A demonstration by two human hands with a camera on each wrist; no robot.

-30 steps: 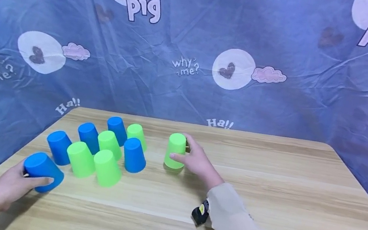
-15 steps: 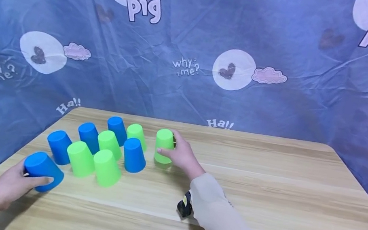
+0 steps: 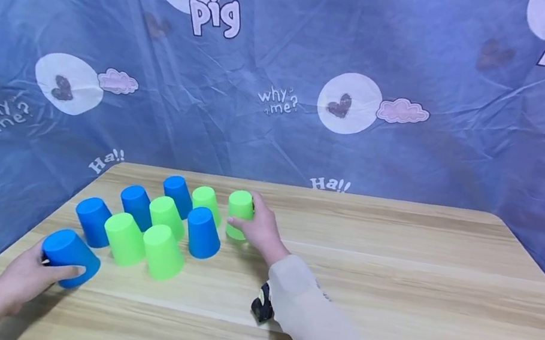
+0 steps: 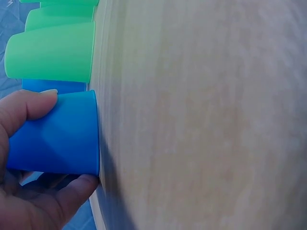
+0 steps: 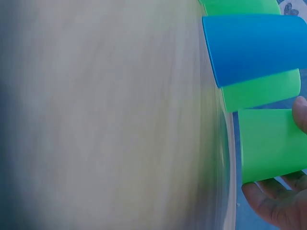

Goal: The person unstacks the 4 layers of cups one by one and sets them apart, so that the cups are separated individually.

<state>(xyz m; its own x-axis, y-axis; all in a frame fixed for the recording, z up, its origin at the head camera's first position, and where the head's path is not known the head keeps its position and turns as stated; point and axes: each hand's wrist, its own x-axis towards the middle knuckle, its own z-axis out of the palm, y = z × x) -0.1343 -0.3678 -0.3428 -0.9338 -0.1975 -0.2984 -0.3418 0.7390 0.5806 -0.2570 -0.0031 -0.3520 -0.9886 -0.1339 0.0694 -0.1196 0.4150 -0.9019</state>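
Several blue and green cups stand upside down in a cluster on the left half of the wooden table point(image 3: 389, 312). My left hand point(image 3: 25, 277) grips the blue cup point(image 3: 72, 261) at the cluster's front left corner, thumb on one side and fingers on the other. At the back right, my right hand point(image 3: 263, 232) holds a green cup point(image 3: 239, 213) between thumb and fingers, close beside another green cup point(image 3: 206, 202) and a blue cup point(image 3: 203, 234). In the right wrist view I cannot tell whether the held green cup point(image 5: 271, 143) touches the table.
Within the cluster stand more blue cups point(image 3: 93, 222) and green cups point(image 3: 163, 253), closely spaced. A patterned blue cloth point(image 3: 236, 127) hangs behind and beside the table. A small black device point(image 3: 263, 304) sits at my right wrist.
My right hand has moved left with the green cup, up to the cluster's back right side. My left hand keeps its grip on the blue cup. The head view has shifted slightly.
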